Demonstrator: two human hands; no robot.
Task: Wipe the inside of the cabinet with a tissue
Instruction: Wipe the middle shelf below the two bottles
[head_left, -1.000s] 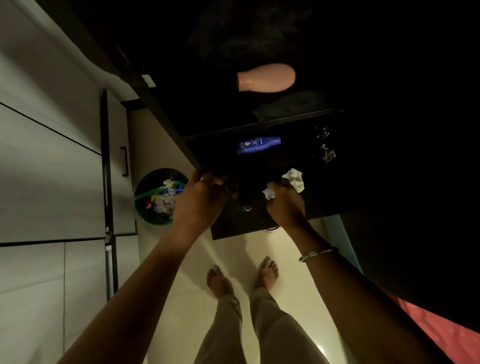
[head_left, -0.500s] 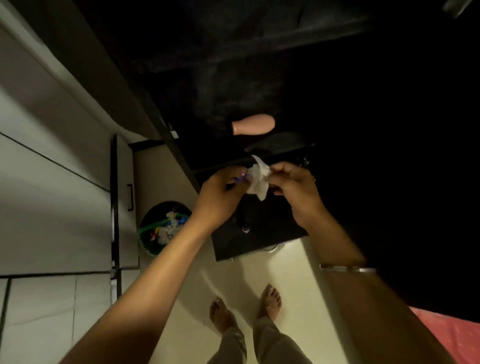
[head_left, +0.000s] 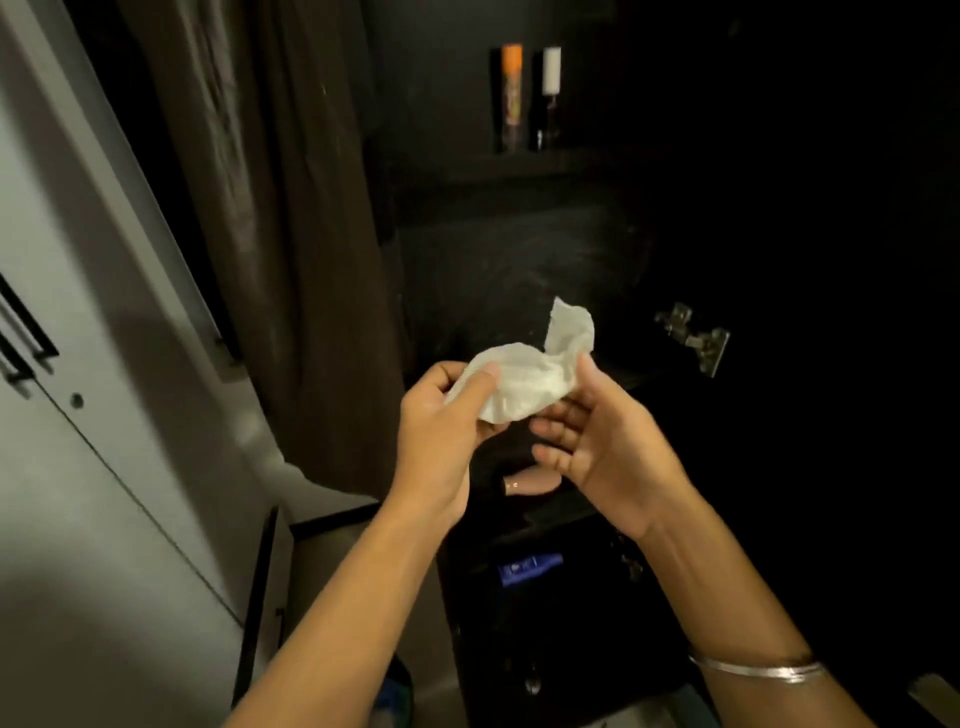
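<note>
A crumpled white tissue (head_left: 524, 374) is held up between both hands in front of the dark open cabinet (head_left: 519, 260). My left hand (head_left: 441, 431) grips its left end, thumb on top and fingers curled under. My right hand (head_left: 597, 436) is palm up under the right end, its thumb against the tissue and its fingers loosely spread. The cabinet's middle shelf space behind the tissue is black and bare as far as the dim light shows.
Two slim bottles (head_left: 530, 98) stand on the upper shelf. A pink bottle (head_left: 535, 480) lies on the shelf below my hands, a blue tube (head_left: 530, 567) lower down. A metal hinge (head_left: 693, 338) is on the right. A brown curtain (head_left: 291, 234) and grey wardrobe doors (head_left: 78, 389) are left.
The view has tilted up from the floor to the cabinet shelves. Both hands rose from the low drawer area and now spread the tissue between them.
</note>
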